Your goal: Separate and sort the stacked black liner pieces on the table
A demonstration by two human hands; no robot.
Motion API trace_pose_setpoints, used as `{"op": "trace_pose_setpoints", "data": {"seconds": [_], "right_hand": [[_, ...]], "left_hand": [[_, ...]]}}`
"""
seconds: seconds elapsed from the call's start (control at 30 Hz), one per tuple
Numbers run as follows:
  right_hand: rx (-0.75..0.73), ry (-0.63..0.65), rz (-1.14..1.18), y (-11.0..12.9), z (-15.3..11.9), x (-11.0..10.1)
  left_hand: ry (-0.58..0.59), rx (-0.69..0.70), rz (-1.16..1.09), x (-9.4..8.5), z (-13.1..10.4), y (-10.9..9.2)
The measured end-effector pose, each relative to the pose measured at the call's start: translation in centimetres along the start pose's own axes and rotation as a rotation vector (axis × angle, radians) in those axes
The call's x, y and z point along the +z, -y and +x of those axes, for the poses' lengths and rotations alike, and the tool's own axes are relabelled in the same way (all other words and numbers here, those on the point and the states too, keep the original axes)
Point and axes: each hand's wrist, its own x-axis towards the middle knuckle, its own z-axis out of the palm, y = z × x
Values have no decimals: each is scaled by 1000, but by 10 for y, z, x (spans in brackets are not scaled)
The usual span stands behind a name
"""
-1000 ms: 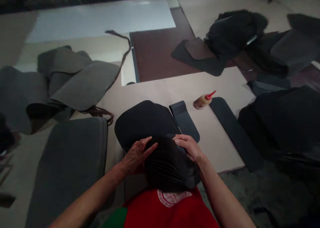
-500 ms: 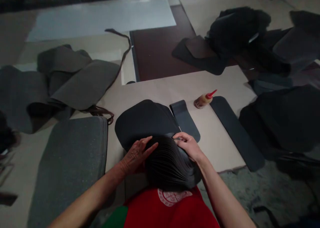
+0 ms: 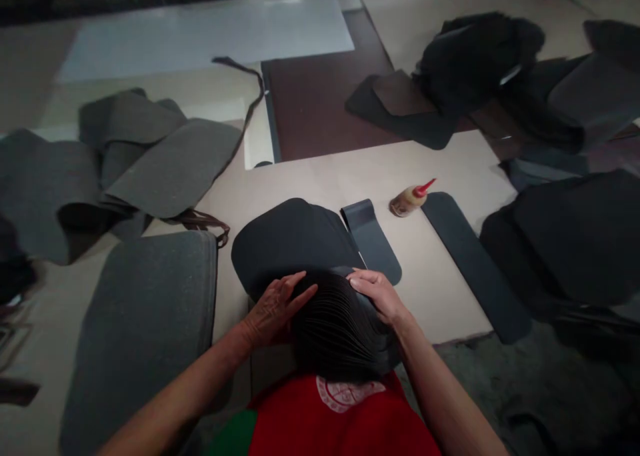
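Note:
A thick fanned stack of thin black sheets (image 3: 340, 329) is bent over the near table edge, against the red clothing on my body. On its left side rests my left hand (image 3: 280, 303), fingers stretched and apart, touching the exposed edges. My right hand (image 3: 376, 291) pinches the stack's upper right edge between thumb and fingers. How many sheets it grips I cannot tell. Just beyond both hands, flat black rounded panels (image 3: 290, 239) lie on the table. A folded black strip (image 3: 370, 233) lies to their right.
A small bottle with a red nozzle (image 3: 407, 201) stands near a long black strip (image 3: 475, 263). At left is a stack of grey panels (image 3: 145, 323), with loose grey pieces (image 3: 170, 166) behind. Black piles (image 3: 575, 236) occupy the right. A white sheet (image 3: 210, 36) lies far back.
My right hand's fingers have drawn slightly closer together on the stack's edge. The left hand keeps its place. The view has shifted very slightly.

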Motion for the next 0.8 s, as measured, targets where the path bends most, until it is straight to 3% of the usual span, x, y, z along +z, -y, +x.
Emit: {"op": "trace_pose_setpoints", "data": {"seconds": [0.53,0.8], "right_hand": [[5,-14,46,5,-4,5],[45,44,37,1,-6,-1]], "left_hand": [[-3,0,-15,2,-1,2],[-9,5,-24,-1,0,1]]}}
